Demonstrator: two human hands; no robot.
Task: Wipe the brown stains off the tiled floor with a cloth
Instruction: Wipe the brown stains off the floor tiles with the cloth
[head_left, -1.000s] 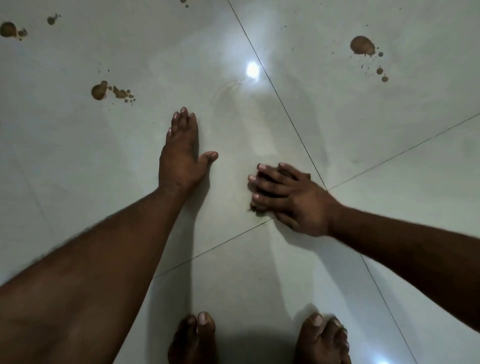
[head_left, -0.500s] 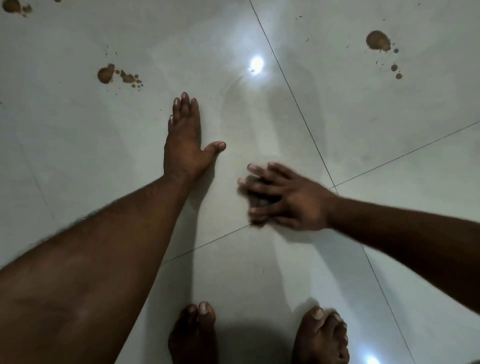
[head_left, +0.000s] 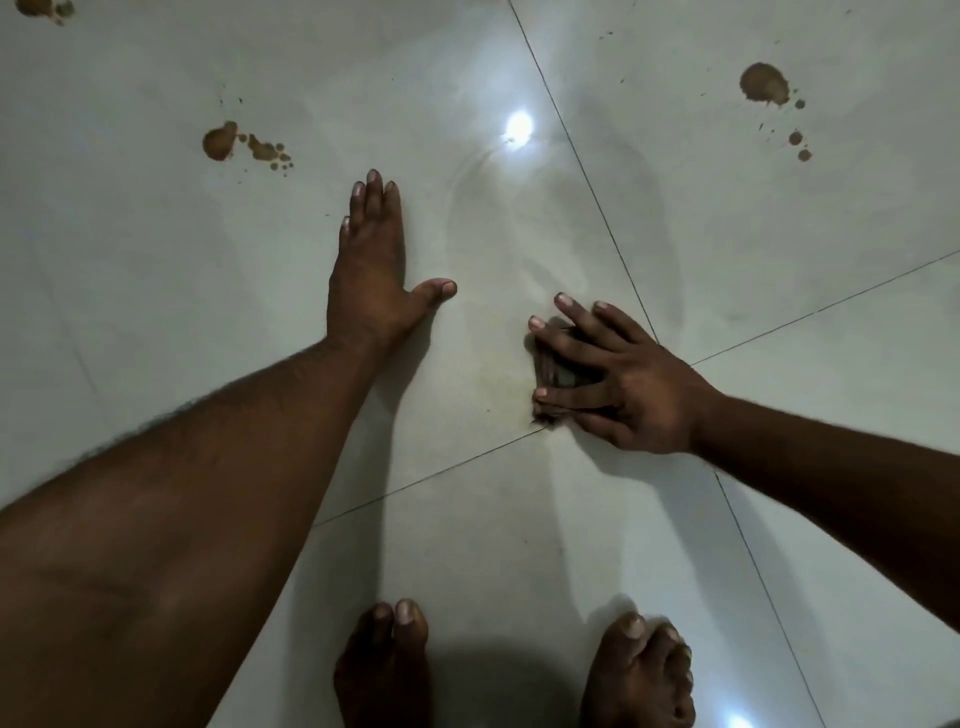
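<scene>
My right hand (head_left: 623, 379) lies flat with spread, straight fingers on a small dark cloth (head_left: 551, 371), pressing it to the pale tiled floor (head_left: 156, 312) just above a grout line. Only a bit of the cloth shows between and beyond the fingers. My left hand (head_left: 371, 270) rests flat on the floor to the left, fingers straight and together, thumb out. A brown stain (head_left: 221, 141) with small droplets lies up-left of my left hand. Another brown stain (head_left: 763, 84) with drops below it sits far upper right. A third stain (head_left: 36, 8) is cut off at the top left corner.
My bare feet, left (head_left: 384, 670) and right (head_left: 636, 675), stand at the bottom edge. Grout lines cross near my right hand. A bright lamp reflection (head_left: 518, 126) glares on the tile above the hands.
My right hand with the cloth slid left and back right a little, and its fingers spread wider. The view shifted slightly; my left hand stays planted flat.
</scene>
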